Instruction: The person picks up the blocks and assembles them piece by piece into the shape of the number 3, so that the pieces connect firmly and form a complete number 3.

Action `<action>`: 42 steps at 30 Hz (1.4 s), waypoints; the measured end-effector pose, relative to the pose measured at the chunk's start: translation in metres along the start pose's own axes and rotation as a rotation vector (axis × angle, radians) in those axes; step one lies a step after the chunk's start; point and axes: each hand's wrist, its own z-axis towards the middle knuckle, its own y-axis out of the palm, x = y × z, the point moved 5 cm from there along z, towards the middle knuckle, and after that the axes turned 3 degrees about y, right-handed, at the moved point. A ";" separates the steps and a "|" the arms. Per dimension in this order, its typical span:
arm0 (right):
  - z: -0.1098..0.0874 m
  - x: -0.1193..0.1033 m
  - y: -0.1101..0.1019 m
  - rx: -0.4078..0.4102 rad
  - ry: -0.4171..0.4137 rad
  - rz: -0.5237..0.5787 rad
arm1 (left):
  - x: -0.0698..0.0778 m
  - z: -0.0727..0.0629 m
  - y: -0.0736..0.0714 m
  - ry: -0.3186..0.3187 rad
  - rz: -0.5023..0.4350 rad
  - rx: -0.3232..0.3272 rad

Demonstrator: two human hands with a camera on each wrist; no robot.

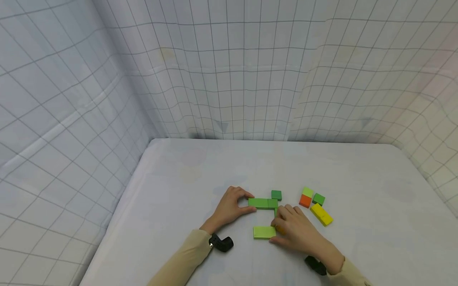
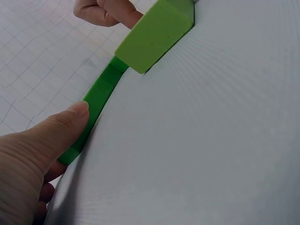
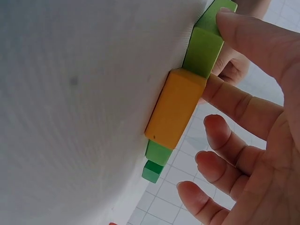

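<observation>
My left hand (image 1: pixel 229 208) pinches the left end of a long green block (image 1: pixel 257 203), thumb on the near side and fingers on the far side. A smaller green block (image 1: pixel 273 203) meets its right end, and a dark green block (image 1: pixel 276 194) sits just beyond. My right hand (image 1: pixel 295 232) pinches the right end of a light green block (image 1: pixel 262 232) lying nearer to me; the right wrist view shows the thumb on it. Beside that end stands an orange block (image 3: pixel 176 108), mostly hidden by the hand in the head view.
To the right of my right hand lie a lime block (image 1: pixel 307 192), an orange-red block (image 1: pixel 305 201), a green block (image 1: pixel 319 199) and a yellow piece (image 1: pixel 321 215). All rest on a white-covered table (image 1: pixel 193 167). Grid-patterned cloth (image 1: pixel 229 79) hangs behind and at both sides.
</observation>
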 end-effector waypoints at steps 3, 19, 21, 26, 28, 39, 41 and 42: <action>0.000 0.000 0.000 -0.004 -0.001 0.009 | 0.000 0.000 0.001 -0.007 -0.004 -0.004; -0.002 0.003 0.002 -0.021 -0.009 -0.001 | 0.001 -0.001 0.001 -0.019 -0.006 -0.007; -0.002 0.004 0.002 -0.022 -0.009 -0.003 | 0.001 -0.001 0.001 -0.020 -0.009 -0.007; -0.003 0.005 0.003 -0.017 -0.012 -0.005 | 0.002 -0.001 0.000 -0.020 -0.010 -0.005; -0.003 0.005 0.003 -0.014 -0.013 -0.003 | 0.003 -0.001 0.000 -0.021 -0.008 -0.006; -0.003 0.006 0.003 -0.022 -0.008 0.012 | 0.001 0.000 0.002 -0.030 0.002 -0.012; -0.003 0.006 0.003 -0.027 -0.005 0.012 | 0.000 0.000 0.002 -0.033 0.004 -0.013; -0.003 0.006 0.003 -0.031 -0.004 0.011 | 0.000 0.000 0.002 -0.034 0.005 -0.014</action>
